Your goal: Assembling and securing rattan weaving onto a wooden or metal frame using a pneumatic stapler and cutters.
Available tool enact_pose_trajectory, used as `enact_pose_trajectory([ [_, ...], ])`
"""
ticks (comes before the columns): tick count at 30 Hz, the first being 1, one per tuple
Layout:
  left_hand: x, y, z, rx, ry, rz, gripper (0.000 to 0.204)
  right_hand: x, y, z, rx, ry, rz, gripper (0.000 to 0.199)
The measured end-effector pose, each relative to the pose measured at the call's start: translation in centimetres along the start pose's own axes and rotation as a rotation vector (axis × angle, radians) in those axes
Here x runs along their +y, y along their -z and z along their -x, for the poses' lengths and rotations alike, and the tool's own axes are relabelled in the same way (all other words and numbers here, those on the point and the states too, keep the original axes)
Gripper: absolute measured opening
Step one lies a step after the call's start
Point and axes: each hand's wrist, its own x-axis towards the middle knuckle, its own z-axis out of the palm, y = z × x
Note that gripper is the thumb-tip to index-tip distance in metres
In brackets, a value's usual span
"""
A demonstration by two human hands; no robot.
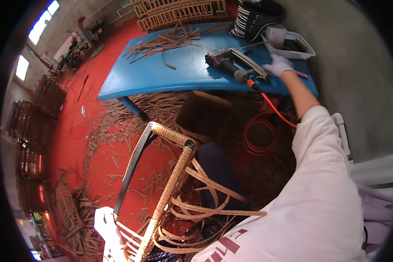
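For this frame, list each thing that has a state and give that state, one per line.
Left hand: gloved, gripping the chair frame's lower edge.
Right hand: gloved, stretched to the table, beside the nail gun; grip unclear.
Chair frame: tilted, one rail wrapped, loose strips hanging.
Nail gun: lying on its side, hose attached.
Hose: partly coiled on the floor.
Table: strewn with cane strips.

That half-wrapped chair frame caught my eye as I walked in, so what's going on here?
A person in white gloves is weaving rattan strips onto a metal chair frame. The left hand grips the frame near its lower part, where loose rattan strips curl out. The right hand stretches to the blue table, beside a pneumatic staple gun with an orange air hose. Whether it is gripping anything is unclear. Cut strips litter the red floor.
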Motion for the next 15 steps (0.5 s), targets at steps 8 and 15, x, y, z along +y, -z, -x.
enact_pose_trajectory([
  [8, -4.2, 6.1, 1.8, -0.058, -0.083, -0.154, 0.014, 18.6, -7.7, 0.8, -0.414, 0.282, -0.572, 0.068],
  [15, -6.1, 10.8, 4.8, 0.014, 0.017, 0.156, 0.015, 9.8, -6.0, -0.1, -0.162, 0.404, -1.09, 0.047],
])
